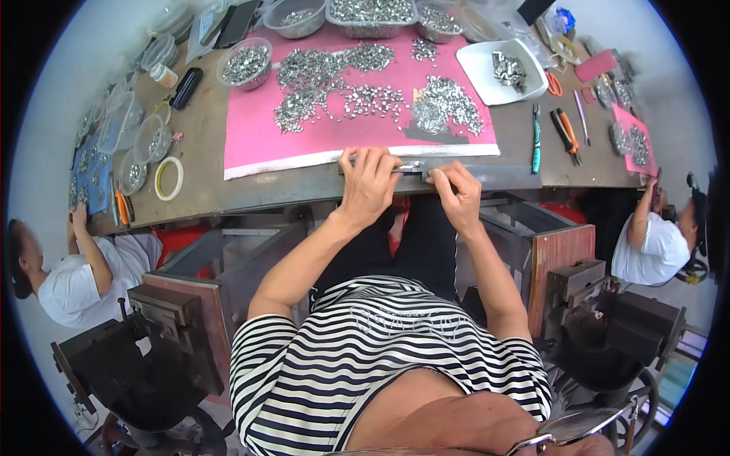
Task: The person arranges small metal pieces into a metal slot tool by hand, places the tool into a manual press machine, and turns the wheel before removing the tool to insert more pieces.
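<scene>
At the near edge of the bench, my left hand [368,186] is closed, its fingers bent around a slim dark metal piece [409,168] that sticks out toward the right. My right hand [459,194] pinches at the other end of this piece, thumb and forefinger together. What exactly sits between the right fingertips is too small to make out. Just beyond both hands lies a pink mat [251,133] with a white front edge. Loose small silvery metal parts [310,70] are heaped on it, with another heap [445,106] farther right.
Clear tubs of metal parts [245,64] stand along the mat's far side. A white tray [475,72] sits at its right, then a teal-handled tool [537,140] and orange-black pliers [567,135]. Left lies a tape roll [169,178]. Co-workers sit at both sides; black vises flank me.
</scene>
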{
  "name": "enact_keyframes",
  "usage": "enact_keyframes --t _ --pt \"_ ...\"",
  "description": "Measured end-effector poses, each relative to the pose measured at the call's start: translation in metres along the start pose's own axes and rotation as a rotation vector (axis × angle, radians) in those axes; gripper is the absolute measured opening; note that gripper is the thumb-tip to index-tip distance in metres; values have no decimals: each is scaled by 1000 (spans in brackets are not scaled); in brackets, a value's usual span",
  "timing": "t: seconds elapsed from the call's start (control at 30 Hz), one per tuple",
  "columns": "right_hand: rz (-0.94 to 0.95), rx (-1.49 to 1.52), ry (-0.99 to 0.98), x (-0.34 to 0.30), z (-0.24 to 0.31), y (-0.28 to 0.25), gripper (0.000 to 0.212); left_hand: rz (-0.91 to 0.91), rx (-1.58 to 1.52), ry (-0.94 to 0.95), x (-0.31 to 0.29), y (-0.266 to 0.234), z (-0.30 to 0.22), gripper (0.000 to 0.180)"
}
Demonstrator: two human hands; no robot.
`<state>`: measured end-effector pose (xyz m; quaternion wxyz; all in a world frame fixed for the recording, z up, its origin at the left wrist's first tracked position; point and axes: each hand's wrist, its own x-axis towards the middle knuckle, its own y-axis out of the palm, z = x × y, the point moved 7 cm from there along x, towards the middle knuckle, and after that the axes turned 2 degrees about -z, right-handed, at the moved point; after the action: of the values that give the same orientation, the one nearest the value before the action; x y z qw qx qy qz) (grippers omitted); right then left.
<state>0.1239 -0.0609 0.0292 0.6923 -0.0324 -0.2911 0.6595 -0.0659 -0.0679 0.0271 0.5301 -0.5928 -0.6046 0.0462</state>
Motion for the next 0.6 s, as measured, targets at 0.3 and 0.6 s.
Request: enact_keyframes --t 0.3,0.6 --pt "-136 -356 -129 191 -60 3 15 -123 62 8 -1 -1 -1 49" --pt "14 -507 -115 191 -48 31 21 -138 50 -12 -4 -2 0 49"
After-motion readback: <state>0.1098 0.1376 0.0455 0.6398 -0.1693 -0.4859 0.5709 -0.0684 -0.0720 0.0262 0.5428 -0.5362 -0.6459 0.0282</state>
